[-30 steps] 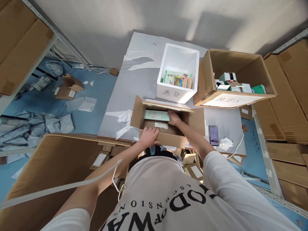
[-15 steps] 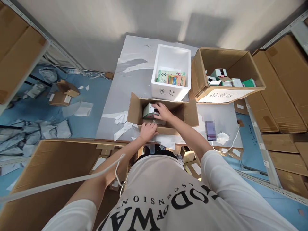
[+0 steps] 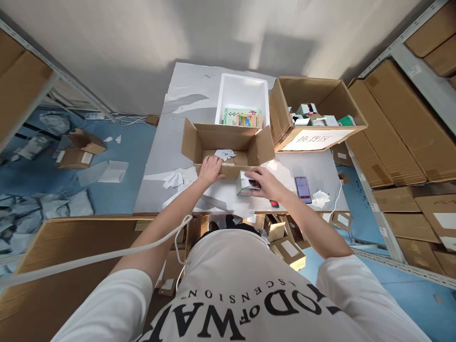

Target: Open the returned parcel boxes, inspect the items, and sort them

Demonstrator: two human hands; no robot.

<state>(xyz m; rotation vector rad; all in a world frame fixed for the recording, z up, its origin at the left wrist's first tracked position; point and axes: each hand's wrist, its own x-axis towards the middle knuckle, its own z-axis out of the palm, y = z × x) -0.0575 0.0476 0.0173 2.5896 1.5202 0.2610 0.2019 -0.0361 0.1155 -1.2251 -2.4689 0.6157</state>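
Small green-and-white box (image 3: 244,186) is what we have in hand, just outside the near wall of the open carton (image 3: 223,137), over the near part of the table (image 3: 187,104). Our right hand (image 3: 262,183) is clamped on its right side; whether the underside touches the table, we cannot tell. Our left hand (image 3: 211,170) lies across the carton's near wall, left of the box, and we cannot tell whether its fingers pinch the cardboard or only rest on it. Inside the carton we see crumpled paper (image 3: 224,154).

We judge the step in hand to be handling the box outside the carton while the left hand steadies the cardboard. A next move would seem to call for a firm but light right grip, since the card looks thin, and for keeping clear of the carton's wall and right flap. A red-and-black item (image 3: 274,204) lies near the right wrist, where a low sweep could nudge it; the phone (image 3: 303,190) lies farther right. Behind the carton stands a white foam box (image 3: 220,97), with a larger carton (image 3: 281,118) to its right.
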